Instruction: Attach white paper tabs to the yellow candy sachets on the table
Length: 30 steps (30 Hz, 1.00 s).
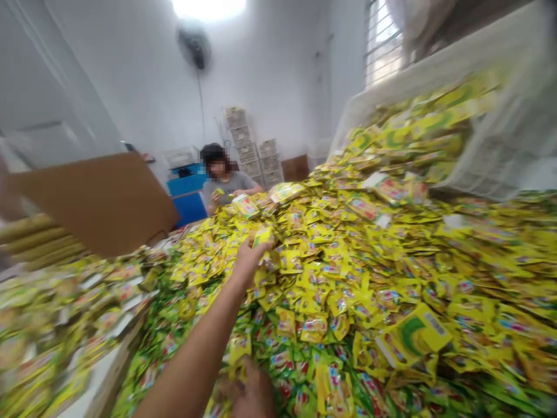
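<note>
My left hand [251, 254] reaches far out over a large heap of small yellow packets [322, 267]. Its fingers are closed on a yellow packet [263, 234] with some green on it. Closer in, at the bottom of the view, is my right hand [252, 392], smeared by motion. Its fingers look pinched at the lower end of another yellow packet [240, 346], just above the heap. Green packets [278, 360] show among the yellow ones around this hand. A larger yellow pack [415, 337] with a green curve and a barcode lies on the heap to the right.
A tilted white crate [491, 157] spills packets at right. On the left, more packs lie along a pale board edge [107, 377], behind which a brown cardboard sheet [96, 200] leans. Across the heap sits another person [224, 186], holding a packet. Stacked trays [243, 139] stand behind.
</note>
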{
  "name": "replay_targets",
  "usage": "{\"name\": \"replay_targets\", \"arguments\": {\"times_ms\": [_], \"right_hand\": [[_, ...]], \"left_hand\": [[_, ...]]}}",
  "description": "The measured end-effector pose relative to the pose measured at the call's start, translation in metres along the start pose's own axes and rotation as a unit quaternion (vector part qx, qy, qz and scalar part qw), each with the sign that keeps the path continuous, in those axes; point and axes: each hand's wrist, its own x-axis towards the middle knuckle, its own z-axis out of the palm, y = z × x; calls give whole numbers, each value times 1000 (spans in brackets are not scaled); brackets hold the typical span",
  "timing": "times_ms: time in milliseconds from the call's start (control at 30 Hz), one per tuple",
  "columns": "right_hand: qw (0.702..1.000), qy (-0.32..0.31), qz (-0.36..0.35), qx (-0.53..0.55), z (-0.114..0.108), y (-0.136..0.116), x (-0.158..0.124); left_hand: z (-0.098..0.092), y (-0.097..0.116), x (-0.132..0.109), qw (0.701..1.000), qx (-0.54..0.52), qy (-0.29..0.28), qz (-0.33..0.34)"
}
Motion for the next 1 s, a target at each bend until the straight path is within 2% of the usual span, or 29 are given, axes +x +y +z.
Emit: {"name": "replay_targets", "arguments": {"times_ms": [100, 167, 233, 367, 500, 600, 733, 800, 867, 933, 1000], "right_hand": [[998, 24, 6, 51, -2, -4, 6], [996, 35, -19, 81, -8, -8, 10], [994, 50, -52, 88, -14, -12, 11], [992, 33, -118, 40, -14, -17, 7], [993, 5, -117, -12, -10, -16, 4], [994, -36, -62, 86, -12, -16, 5], [962, -190, -1, 194, -11, -18, 3], [944, -252, -2, 213, -7, -16, 2], [939, -268, -20, 216, -7, -15, 3], [949, -262, -54, 167, -12, -14, 6], [956, -267, -98, 72, -21, -15, 9]], "left_hand": [[-64, -33, -38, 990, -117, -6, -73], [-96, -61, -70, 957, -254, -25, -136], [-114, -89, -102, 912, -365, -38, -181], [-119, -133, -156, 871, -436, -45, -220], [-116, -159, -183, 881, -420, -40, -215], [-119, -170, -188, 887, -415, -3, -204], [-115, -171, -188, 877, -439, 109, -162], [-108, -169, -190, 870, -461, 95, -144], [-106, -167, -192, 872, -467, 44, -138], [-114, -167, -191, 893, -432, 22, -123], [-134, -167, -185, 934, -347, 34, -78]]}}
